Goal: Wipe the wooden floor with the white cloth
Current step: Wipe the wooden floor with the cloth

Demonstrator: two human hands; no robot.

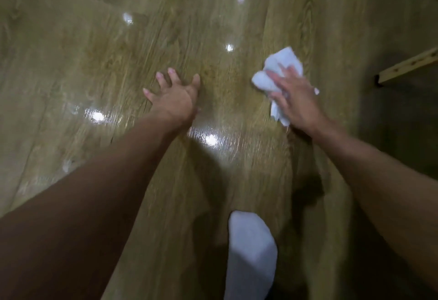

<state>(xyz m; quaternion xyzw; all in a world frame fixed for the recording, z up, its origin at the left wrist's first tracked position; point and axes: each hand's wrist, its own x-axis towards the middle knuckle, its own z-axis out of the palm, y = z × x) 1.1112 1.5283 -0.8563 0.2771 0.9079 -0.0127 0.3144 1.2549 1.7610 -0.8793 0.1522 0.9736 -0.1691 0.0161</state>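
Note:
The wooden floor fills the view, glossy with several light reflections. A crumpled white cloth lies on it at the right, pressed down under my right hand, whose fingers spread over the cloth and grip it. My left hand lies flat on the bare floor in the middle, fingers spread, holding nothing. The two hands are about a forearm's length apart.
A white-socked foot rests on the floor at the bottom centre. A light wooden bar of furniture juts in at the right edge above a dark shadowed area. Open floor stretches ahead and to the left.

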